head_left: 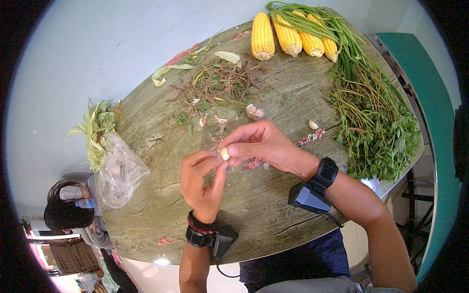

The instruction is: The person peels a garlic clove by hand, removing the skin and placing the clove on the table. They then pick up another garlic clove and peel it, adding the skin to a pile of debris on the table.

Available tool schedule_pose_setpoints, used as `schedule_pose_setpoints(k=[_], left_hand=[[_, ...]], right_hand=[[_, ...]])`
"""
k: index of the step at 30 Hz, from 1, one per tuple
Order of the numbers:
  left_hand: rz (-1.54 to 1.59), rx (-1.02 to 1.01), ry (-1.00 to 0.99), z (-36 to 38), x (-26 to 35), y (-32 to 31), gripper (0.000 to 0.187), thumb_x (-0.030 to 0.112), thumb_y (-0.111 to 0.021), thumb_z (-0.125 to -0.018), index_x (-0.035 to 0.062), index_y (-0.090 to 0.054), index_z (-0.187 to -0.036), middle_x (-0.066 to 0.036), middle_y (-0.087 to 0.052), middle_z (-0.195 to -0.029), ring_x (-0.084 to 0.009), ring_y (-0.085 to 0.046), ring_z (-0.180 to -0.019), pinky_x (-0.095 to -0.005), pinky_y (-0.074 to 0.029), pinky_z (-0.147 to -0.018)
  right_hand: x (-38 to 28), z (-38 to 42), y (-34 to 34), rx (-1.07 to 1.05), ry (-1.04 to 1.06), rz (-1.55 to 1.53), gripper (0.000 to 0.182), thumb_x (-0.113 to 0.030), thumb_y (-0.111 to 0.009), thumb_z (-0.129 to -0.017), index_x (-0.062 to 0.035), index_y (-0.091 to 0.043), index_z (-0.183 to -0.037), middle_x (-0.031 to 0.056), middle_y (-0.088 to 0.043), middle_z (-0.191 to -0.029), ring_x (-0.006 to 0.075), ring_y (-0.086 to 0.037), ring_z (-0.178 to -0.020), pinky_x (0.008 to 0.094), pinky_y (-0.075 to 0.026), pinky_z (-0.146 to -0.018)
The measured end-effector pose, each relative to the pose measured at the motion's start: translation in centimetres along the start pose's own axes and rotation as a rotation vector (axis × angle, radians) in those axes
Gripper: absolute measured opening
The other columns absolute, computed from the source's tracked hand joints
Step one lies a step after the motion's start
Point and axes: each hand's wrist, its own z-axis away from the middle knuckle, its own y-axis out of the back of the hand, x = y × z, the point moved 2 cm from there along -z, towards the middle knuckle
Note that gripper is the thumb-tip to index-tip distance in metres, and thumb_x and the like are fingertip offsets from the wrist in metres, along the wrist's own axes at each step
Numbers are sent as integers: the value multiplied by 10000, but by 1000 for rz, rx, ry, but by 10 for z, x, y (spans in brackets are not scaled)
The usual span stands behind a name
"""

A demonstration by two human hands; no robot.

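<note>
A pale garlic clove (224, 154) is pinched between the thumb and fingertips of my right hand (266, 146). My left hand (201, 183) has its thumb and forefinger closed at the clove's lower left side, touching it from there. Just beyond my hands lies a partly broken garlic bulb (254, 112) in its papery skin. Loose garlic skins (221, 123) lie to its left. A peeled clove (313, 124) rests on the table, to the right of my right hand.
The wooden table (161, 210) carries a heap of stems and roots (224, 80), corn cobs (263, 36), long green beans (337, 36) and leafy greens (381, 127). A clear plastic bag (119, 171) and corn husks (100, 122) sit at the left edge. Another person (68, 207) is beyond it.
</note>
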Motion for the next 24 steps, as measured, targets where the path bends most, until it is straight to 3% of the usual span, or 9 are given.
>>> schedule_pose_setpoints(k=[2, 5, 8, 14, 17, 20, 23, 24], left_hand=[[54, 41, 59, 0, 3, -2, 229, -109, -689, -746, 22, -639, -927, -106, -589, -1014, -175, -592, -878, -235, -511, -652], [-82, 11, -22, -2, 4, 0, 224, -104, -703, -736, 21, -647, -914, -106, -598, -1004, -180, -594, -866, -239, -509, -647], [-65, 56, 6, -1, 4, 0, 281, -74, -774, -672, 42, -679, -909, -104, -616, -956, -215, -598, -830, -303, -500, -702], [-47, 57, -10, -1, 3, 1, 280, -71, -777, -670, 38, -679, -909, -103, -614, -954, -216, -597, -830, -301, -498, -697], [-6, 89, 37, 0, 6, -2, 245, -108, -710, -723, 17, -657, -927, -107, -611, -976, -180, -582, -831, -245, -496, -637], [-106, 27, -97, -4, 4, 2, 248, -114, -699, -727, 14, -663, -936, -103, -622, -955, -183, -584, -827, -244, -484, -631], [-89, 66, -1, -3, 8, 1, 286, -92, -753, -668, 28, -694, -920, -104, -641, -909, -234, -605, -810, -306, -487, -705], [-96, 66, -14, -3, 7, 2, 259, -101, -732, -689, 21, -689, -913, -101, -640, -905, -214, -599, -799, -283, -480, -673]], right_hand=[[0, 0, 0, 0, -2, -6, 271, -139, -671, -891, 20, -648, -1111, 98, -695, -992, 127, -676, -852, 237, -553, -754], [-2, 2, -1, 19, -37, 0, 266, -144, -675, -890, 7, -653, -1107, 87, -699, -980, 117, -680, -831, 217, -547, -712], [-3, 3, -1, 24, -40, 2, 252, -149, -676, -889, -3, -659, -1094, 78, -702, -970, 107, -683, -809, 198, -537, -678], [-3, 2, 0, 14, -33, 16, 238, -155, -685, -884, -12, -665, -1074, 68, -705, -941, 106, -685, -797, 185, -517, -613], [2, -1, 0, -23, 44, -41, 233, -152, -691, -879, -11, -667, -1063, 70, -706, -927, 112, -686, -793, 194, -525, -617], [-4, 2, -1, -3, -9, -34, 226, -144, -692, -876, 0, -665, -1049, 82, -704, -933, 120, -685, -797, 217, -548, -673], [2, -1, 1, -1, 6, -36, 217, -132, -692, -875, 10, -665, -1036, 93, -702, -934, 127, -684, -800, 234, -558, -712], [1, -1, 1, 1, 8, -40, 212, -127, -692, -874, 10, -665, -1033, 94, -702, -933, 127, -684, -800, 236, -559, -714]])
